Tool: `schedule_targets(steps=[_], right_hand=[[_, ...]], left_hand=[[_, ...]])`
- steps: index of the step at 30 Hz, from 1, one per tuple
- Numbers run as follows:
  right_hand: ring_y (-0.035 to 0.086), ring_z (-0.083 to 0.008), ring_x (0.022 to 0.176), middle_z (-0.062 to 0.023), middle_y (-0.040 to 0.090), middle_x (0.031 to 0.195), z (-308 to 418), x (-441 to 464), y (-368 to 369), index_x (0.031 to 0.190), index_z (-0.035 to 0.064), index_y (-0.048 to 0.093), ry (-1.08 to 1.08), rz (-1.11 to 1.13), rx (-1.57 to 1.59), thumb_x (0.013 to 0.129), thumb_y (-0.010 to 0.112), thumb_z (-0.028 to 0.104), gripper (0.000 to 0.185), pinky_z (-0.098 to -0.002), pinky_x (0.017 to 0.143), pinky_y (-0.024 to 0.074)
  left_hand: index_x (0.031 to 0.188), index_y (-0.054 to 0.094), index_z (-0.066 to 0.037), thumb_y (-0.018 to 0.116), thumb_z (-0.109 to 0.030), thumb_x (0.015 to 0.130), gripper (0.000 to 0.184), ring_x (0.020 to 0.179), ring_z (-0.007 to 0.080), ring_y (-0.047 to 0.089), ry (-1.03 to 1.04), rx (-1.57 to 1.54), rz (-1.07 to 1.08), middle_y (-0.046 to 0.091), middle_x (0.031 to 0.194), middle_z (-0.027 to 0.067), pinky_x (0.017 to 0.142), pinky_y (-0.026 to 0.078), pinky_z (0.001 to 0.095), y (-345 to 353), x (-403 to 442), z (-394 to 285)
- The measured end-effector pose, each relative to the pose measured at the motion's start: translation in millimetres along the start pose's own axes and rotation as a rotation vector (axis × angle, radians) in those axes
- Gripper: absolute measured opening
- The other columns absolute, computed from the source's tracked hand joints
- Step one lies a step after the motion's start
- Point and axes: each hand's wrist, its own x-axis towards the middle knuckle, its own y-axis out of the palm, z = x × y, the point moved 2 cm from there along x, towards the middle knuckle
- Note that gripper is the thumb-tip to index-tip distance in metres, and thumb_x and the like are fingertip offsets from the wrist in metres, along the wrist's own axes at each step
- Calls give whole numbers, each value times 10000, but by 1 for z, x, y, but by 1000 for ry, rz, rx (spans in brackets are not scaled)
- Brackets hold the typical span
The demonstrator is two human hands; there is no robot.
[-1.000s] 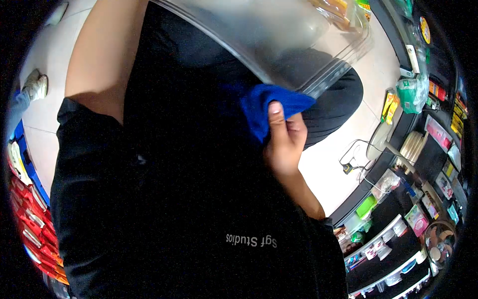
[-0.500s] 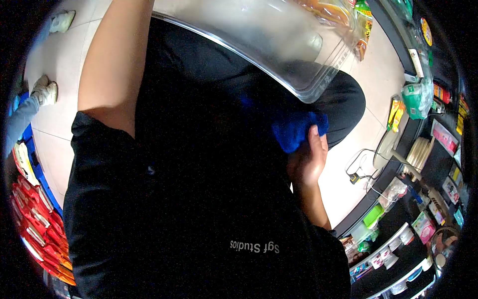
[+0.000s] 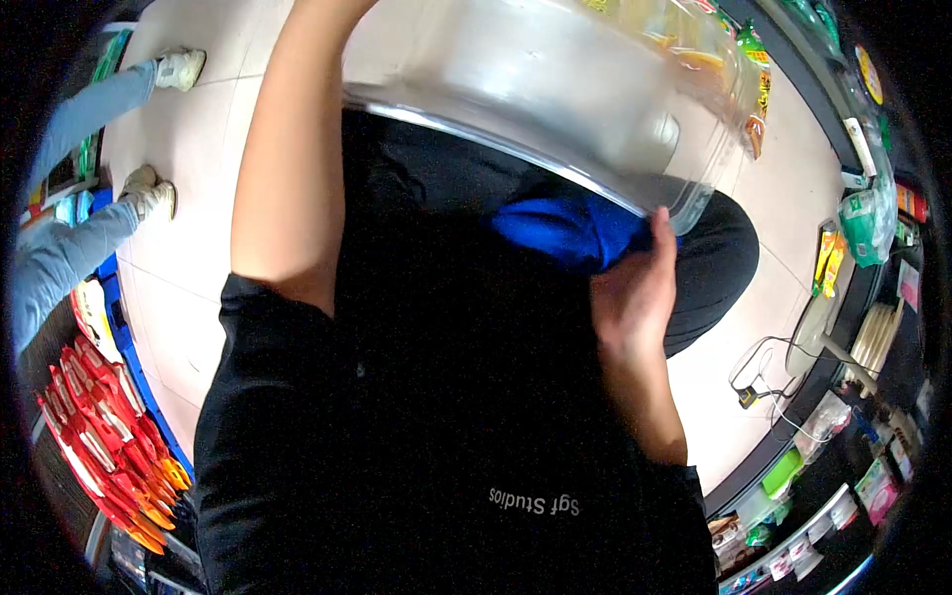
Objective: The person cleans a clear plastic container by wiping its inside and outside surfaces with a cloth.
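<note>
A large clear plastic bin [image 3: 555, 89] tilts over my lap, its near rim running diagonally across the view. My right hand [image 3: 635, 297] is closed on a bunched blue cloth [image 3: 565, 230], with the thumb up by the bin's near right corner. The cloth lies against the underside of the rim. My left forearm [image 3: 293, 178] reaches up along the bin's left side, but the left hand is cut off by the top edge. Snack packets show through and beside the bin's far right end, including an orange-brown one [image 3: 758, 109].
At left, another person's legs and shoes [image 3: 149, 193] stand on the tiled floor [image 3: 188, 307]. Red packets [image 3: 99, 426] are stacked at lower left. Along the right run shelves of goods, a yellow packet [image 3: 829, 260], a round grey base [image 3: 808, 337] and a black cable [image 3: 749, 382].
The right hand and cloth have moved up against the bin's rim. More of the blue cloth shows. The whole view has shifted, and more of the other person's legs appears at left.
</note>
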Motion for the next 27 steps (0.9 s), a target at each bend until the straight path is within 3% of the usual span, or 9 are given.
schedule_targets(steps=[4,6,10,13,16,18,22,24,27], right_hand=[[566,-202,840,-83,590,910,45,18,18,956,-7,557,-218,-226,-109,857,549,146,183,-314,785,457],[552,-186,813,-84,583,891,71,39,17,941,-11,555,-426,-220,-162,836,552,138,182,-309,754,452],[546,-160,676,-60,570,776,129,73,38,892,-8,543,-704,-148,-248,823,551,86,117,-280,656,457],[551,-150,646,-62,572,761,156,97,44,884,-17,524,-676,-143,-403,785,586,65,143,-293,603,464],[576,-197,656,-105,575,773,167,110,62,845,-13,539,-593,-195,-609,756,592,85,143,-319,572,477],[575,-197,622,-110,580,752,162,130,63,829,-15,544,-617,-86,-618,760,596,119,159,-319,548,472],[494,-139,553,-51,554,655,144,114,97,714,-10,556,-826,-105,-972,825,632,293,331,-278,509,410],[440,-115,528,-26,522,608,140,128,101,656,1,553,-894,-105,-1006,844,645,391,443,-274,494,379],[476,-113,529,-49,522,566,143,130,116,654,-11,552,-940,45,-1124,855,633,447,506,-289,497,404]], left_hand=[[878,580,74,562,-305,889,380,853,353,631,-104,-78,40,634,850,261,745,479,382,-41,-15,-12],[742,522,-97,696,-273,830,263,505,42,392,-219,-671,-28,463,608,-36,453,278,206,-40,-41,14],[781,551,-86,688,-199,832,185,473,49,401,-416,-984,-170,496,626,-24,418,287,202,-56,-115,-23],[695,453,-82,654,-50,836,248,491,93,514,-169,-1131,22,552,627,52,415,392,211,-51,-193,-24],[730,544,-35,669,-22,814,151,623,153,612,14,-1218,245,643,700,124,572,492,283,-37,-250,-26],[744,584,-18,677,-9,803,110,705,172,638,-87,-1340,264,675,754,129,656,507,307,-29,-278,-33],[784,628,9,690,-20,797,70,739,176,648,-116,-1213,376,686,791,117,681,506,314,-39,-283,-18],[811,660,13,683,-36,803,55,715,167,646,140,-1025,586,684,784,102,669,501,299,-40,-274,-15],[803,663,9,681,-240,817,250,660,167,630,132,-868,701,660,739,86,635,488,281,-59,-254,-4]])
